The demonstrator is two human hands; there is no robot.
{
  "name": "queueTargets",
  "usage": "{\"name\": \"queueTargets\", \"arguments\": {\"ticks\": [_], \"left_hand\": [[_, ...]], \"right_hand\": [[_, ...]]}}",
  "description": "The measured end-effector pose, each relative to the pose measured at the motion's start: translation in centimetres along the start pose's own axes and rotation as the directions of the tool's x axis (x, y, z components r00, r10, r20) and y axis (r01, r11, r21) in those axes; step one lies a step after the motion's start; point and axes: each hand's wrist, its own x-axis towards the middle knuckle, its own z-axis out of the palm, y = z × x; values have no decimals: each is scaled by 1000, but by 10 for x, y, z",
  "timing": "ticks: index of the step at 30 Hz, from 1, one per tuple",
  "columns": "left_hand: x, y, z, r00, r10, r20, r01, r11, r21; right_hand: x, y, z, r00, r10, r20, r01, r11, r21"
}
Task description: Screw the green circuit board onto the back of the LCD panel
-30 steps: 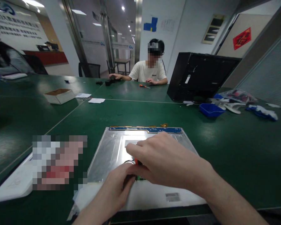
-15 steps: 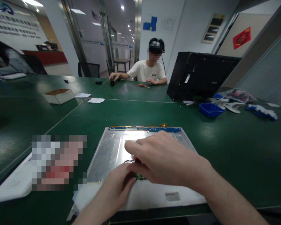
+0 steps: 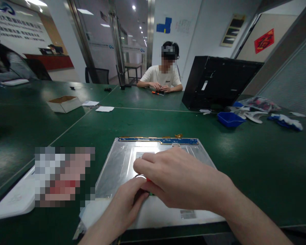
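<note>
A flat display panel (image 3: 111,173) with a silvery metal back lies before me, a long blue circuit board (image 3: 142,140) along its far edge. My right hand (image 3: 175,173) is closed over the panel's middle, gripping a red-handled screwdriver (image 3: 148,179) that is almost wholly covered by the fingers. Against it rests my left hand (image 3: 129,197), thumb and fingers bent together beside a small green circuit board (image 3: 151,194). What the left fingertips pinch is hidden under the right hand. A thin dark cable (image 3: 140,175) arcs just above the left fingers.
On the left lie a white panel (image 3: 12,200) and a blurred-out patch. Farther off are an open carton (image 3: 65,104), papers (image 3: 104,109), a blue tray (image 3: 231,119) and a big black monitor (image 3: 221,81). A person (image 3: 162,76) sits opposite, near an orange screwdriver (image 3: 157,93).
My right hand has rolled and shifted slightly left and down, covering more of the red handle. My left hand stays put. The person opposite has drawn one arm in, bringing both hands together.
</note>
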Motion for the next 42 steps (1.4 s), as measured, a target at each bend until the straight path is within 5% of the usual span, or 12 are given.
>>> {"name": "queueTargets", "arguments": {"ticks": [14, 21, 28, 42], "left_hand": [[0, 1, 0, 1000, -1, -13, 1, 1000, -8], [1, 0, -1, 1000, 12, 17, -11, 1000, -14], [0, 4, -1, 1000, -17, 10, 17, 1000, -5], [-1, 0, 0, 999, -35, 28, 35, 999, 1]], "right_hand": [[-1, -3, -1, 1000, -9, -10, 9, 999, 32], [2, 0, 1, 997, 81, -18, -82, 996, -46], [-1, -3, -4, 1000, -1, 17, 1, 1000, 27], [2, 0, -2, 1000, 26, 16, -26, 999, 19]]}}
